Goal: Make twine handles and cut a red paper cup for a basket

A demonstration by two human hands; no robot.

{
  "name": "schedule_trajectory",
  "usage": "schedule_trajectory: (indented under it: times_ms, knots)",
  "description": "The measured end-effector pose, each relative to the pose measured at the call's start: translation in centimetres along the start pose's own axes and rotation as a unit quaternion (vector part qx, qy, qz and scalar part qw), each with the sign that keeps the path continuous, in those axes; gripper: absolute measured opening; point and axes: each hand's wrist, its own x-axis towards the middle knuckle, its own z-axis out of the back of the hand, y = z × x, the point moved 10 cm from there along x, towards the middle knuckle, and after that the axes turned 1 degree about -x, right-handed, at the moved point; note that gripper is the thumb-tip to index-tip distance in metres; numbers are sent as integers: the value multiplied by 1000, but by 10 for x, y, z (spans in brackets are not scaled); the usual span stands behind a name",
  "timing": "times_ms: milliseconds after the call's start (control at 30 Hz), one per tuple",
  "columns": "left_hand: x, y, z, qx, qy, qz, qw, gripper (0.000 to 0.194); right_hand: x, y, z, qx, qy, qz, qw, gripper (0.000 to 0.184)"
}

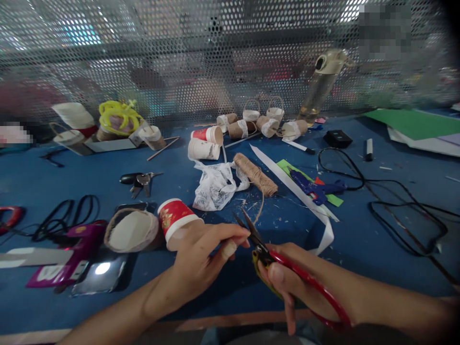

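My right hand (287, 273) grips scissors (260, 244) with red and yellow handles, their blades slightly parted and pointing away to the upper left. My left hand (204, 254) is closed in a pinch beside the blades, on the strand of jute twine (259, 211) that runs down from a spool of twine (255, 175). The strand's end is hidden at the fingertips. Behind my left hand lies a red and white paper cup (176, 215) on its side. A twine-wrapped cup (132, 231) stands left of it. White lace (215, 187) lies bunched beside the spool.
A blue glue gun (312, 187) with a looping black cable lies right, near white ribbon (283, 177). A purple glue gun (77, 249), phone (98, 275) and keys (143, 181) are left. Small baskets (268, 125) and a bottle (321, 86) stand by the perforated metal screen (201, 62).
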Motion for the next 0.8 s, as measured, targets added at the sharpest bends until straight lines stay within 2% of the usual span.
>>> schedule_trajectory:
  times_ms: [167, 433, 600, 800]
  knots:
    - [1, 3, -4, -22, 13, 15, 1000, 13, -3, 2, 3, -21, -5, -23, 999, 44]
    - [-2, 12, -15, -105, 44, 56, 992, 15, -5, -23, 5, -22, -28, -33, 999, 40]
    - [-2, 11, -16, -127, 37, 55, 990, 15, -7, -13, 4, -53, -18, -80, 995, 46]
    - [0, 12, -15, -129, 30, 63, 989, 15, -8, -5, 5, -66, -17, -96, 993, 50]
